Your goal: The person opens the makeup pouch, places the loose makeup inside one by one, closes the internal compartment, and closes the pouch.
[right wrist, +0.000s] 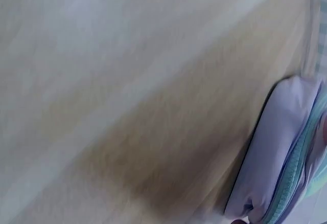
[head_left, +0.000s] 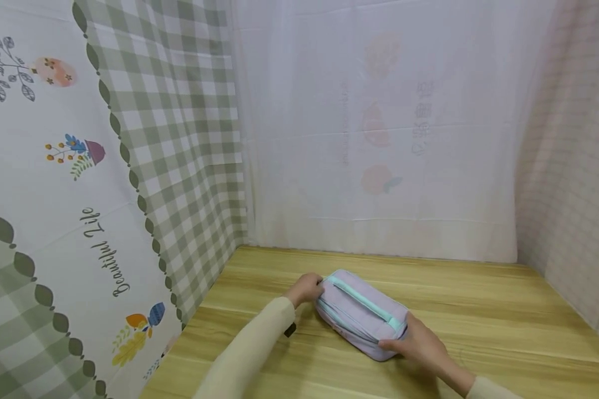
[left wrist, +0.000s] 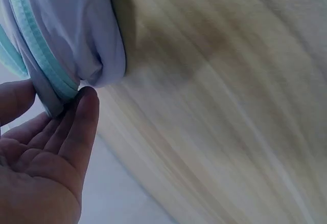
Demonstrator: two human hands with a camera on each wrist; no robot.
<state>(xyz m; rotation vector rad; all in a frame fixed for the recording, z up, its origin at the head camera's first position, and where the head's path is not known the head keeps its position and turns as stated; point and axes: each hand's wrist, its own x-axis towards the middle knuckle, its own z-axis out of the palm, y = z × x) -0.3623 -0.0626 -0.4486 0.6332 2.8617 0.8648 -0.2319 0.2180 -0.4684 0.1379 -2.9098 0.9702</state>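
A lavender zip pouch (head_left: 350,313) with a mint-green handle strap (head_left: 364,302) and mint zipper edging lies slanted on the wooden table. At its far left end, my left hand (head_left: 306,289) pinches the corner. The left wrist view shows the thumb and fingers of that hand (left wrist: 46,157) around the end of the zipper band (left wrist: 43,55). My right hand (head_left: 421,344) grips the near right end, thumb on the front side and the other fingers mostly hidden behind. In the right wrist view, the pouch (right wrist: 273,137) appears at the right edge, with that hand almost out of frame.
The wood-grain table (head_left: 479,310) extends around the pouch. A green-checked cloth (head_left: 179,138) hangs on the left, a whitish translucent sheet (head_left: 304,138) at the back, and a pale checked sheet (head_left: 574,166) on the right. A small black object (head_left: 290,330) sits by the left wrist.
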